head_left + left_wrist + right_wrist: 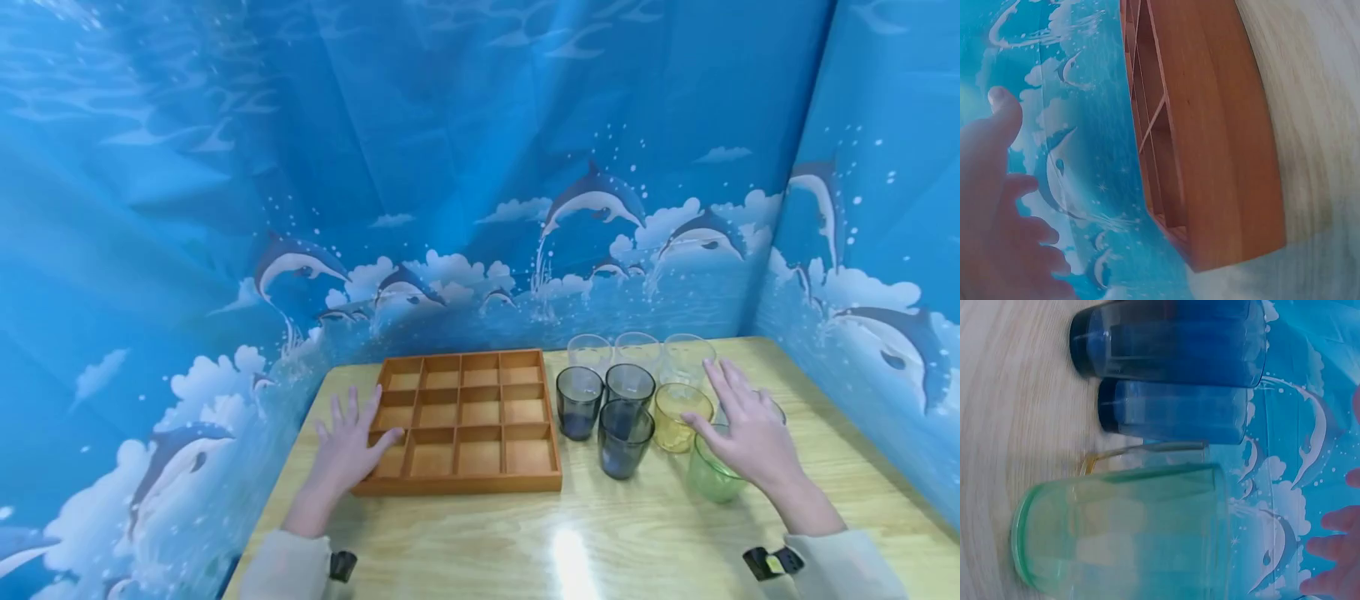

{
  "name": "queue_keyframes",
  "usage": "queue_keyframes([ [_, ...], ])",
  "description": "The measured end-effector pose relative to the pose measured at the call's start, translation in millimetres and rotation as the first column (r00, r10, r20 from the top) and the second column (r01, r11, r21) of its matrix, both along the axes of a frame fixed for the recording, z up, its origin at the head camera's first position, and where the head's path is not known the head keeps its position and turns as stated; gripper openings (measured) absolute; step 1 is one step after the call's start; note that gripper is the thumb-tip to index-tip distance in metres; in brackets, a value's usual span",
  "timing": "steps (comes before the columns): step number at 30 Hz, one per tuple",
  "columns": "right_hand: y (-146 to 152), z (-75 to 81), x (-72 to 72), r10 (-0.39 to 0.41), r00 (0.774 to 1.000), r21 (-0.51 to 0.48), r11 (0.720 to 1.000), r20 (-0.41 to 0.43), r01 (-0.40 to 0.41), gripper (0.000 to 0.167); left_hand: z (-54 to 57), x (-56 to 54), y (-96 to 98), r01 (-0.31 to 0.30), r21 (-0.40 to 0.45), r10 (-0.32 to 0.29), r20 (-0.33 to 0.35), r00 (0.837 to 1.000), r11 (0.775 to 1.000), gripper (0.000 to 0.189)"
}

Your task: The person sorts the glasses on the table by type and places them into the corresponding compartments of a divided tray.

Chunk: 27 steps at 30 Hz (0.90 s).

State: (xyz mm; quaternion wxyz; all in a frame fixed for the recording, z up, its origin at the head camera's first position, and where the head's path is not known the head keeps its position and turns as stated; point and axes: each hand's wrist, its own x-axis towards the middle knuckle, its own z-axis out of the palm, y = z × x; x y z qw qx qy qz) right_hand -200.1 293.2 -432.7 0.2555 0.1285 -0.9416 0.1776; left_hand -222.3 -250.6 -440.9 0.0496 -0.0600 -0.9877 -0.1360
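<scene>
Fingers spread, my left hand (343,454) hovers at the left edge of a wooden compartment tray (457,484) and holds nothing. In the left wrist view the tray's side (1222,137) stands apart from the hand (997,219). My right hand (753,442) is also spread and empty, above the right end of a group of drinking glasses. It partly covers a green glass (708,479), seen large in the right wrist view (1122,531). Beside that are a yellow glass (675,429) and three dark grey glasses (626,446). Another rim shows behind the right hand, mostly hidden.
Three clear glasses (589,352) stand in a row at the back. All the glasses are upright on the light wooden table (487,542), right of the tray. A blue dolphin-print curtain (465,167) borders the table at the back and sides.
</scene>
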Motion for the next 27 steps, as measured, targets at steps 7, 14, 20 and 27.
queue_keyframes([
  [7, -10, 2.0, 2.8, 0.057, 0.991, -0.103, 0.992, -0.125, -0.07, 0.072, -4.2, -4.6, -21.5, -0.045, 0.286, 0.031, 0.053, 0.998, 0.957, 0.079],
  [14, -24, -0.1, 5.8, 0.105, 0.965, -0.209, 0.965, -0.24, -0.157, 0.059, -11.7, -6.6, -40.3, -0.095, 0.489, 0.062, 0.083, 0.995, 0.867, 0.072],
  [20, -35, -12.2, 5.7, 0.187, 0.894, -0.297, 0.899, -0.407, -0.323, 0.051, -26.5, -10.3, -48.9, -0.087, 0.636, 0.054, 0.072, 0.996, 0.767, 0.063],
  [27, -43, -23.0, 8.2, 0.228, 0.895, -0.35, 0.861, -0.383, -0.369, 0.047, -38.8, -14.1, -64.6, -0.085, 0.832, -0.015, 0.112, 0.994, 0.548, 0.061],
])
